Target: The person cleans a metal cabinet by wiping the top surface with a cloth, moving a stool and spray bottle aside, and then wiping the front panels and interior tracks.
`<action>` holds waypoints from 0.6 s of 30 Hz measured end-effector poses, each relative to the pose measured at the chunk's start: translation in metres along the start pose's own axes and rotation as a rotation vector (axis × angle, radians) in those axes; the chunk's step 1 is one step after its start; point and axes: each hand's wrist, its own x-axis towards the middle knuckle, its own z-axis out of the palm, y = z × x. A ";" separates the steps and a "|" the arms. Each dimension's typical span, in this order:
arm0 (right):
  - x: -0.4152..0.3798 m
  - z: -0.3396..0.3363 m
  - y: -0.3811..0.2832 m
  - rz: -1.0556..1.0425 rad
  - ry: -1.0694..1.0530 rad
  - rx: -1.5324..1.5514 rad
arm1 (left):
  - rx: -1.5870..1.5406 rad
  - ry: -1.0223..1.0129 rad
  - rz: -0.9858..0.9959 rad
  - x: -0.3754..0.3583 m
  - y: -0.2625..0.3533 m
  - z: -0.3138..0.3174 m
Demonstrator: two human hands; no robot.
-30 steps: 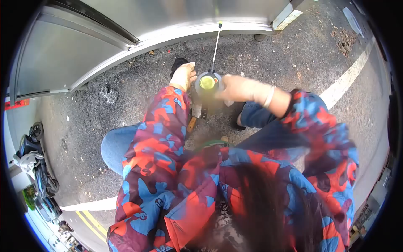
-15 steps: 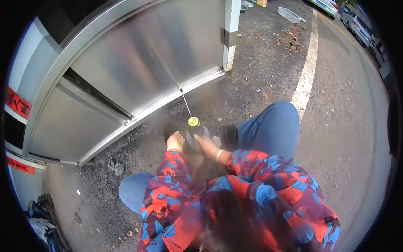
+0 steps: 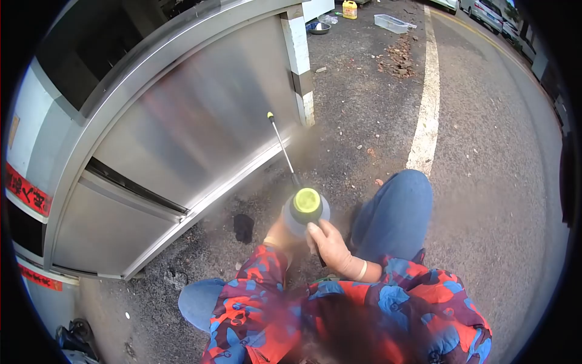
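Observation:
A pump sprayer bottle (image 3: 296,222) with a yellow-green knob on its black top is held up in front of my body, seen from above. From its top a thin metal wand (image 3: 282,145) reaches forward to a yellow-tipped nozzle, in front of the steel panel (image 3: 206,115). My left hand (image 3: 280,232) is closed against the bottle's left side, its fingers partly hidden behind the body. Curled at the right of the bottle, just below the knob, is my right hand (image 3: 333,247). A short dark part sticks out under that hand.
Steel cabinet framing (image 3: 242,173) runs along the left, close to the wand. A dark cloth-like lump (image 3: 244,228) lies on the asphalt. Farther off are a clear plastic bin (image 3: 394,24), a yellow jug (image 3: 350,9), brown debris (image 3: 398,57) and parked cars.
The sprayer has come up toward my head and looks larger, with both hands still on it. My right hand has turned at its side. The view has shifted, showing more ground ahead.

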 end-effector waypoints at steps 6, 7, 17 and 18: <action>-0.019 -0.026 -0.053 -0.233 0.056 0.170 | -0.308 -0.275 -0.079 0.035 0.010 0.035; -0.021 -0.030 -0.061 -0.235 0.055 0.169 | -0.342 -0.278 -0.079 0.043 0.013 0.041; -0.003 -0.051 -0.102 -0.307 0.095 0.158 | 0.722 0.012 0.246 0.074 0.033 0.085; -0.002 -0.052 -0.106 -0.319 0.094 0.121 | 0.996 -0.038 0.368 0.076 0.031 0.088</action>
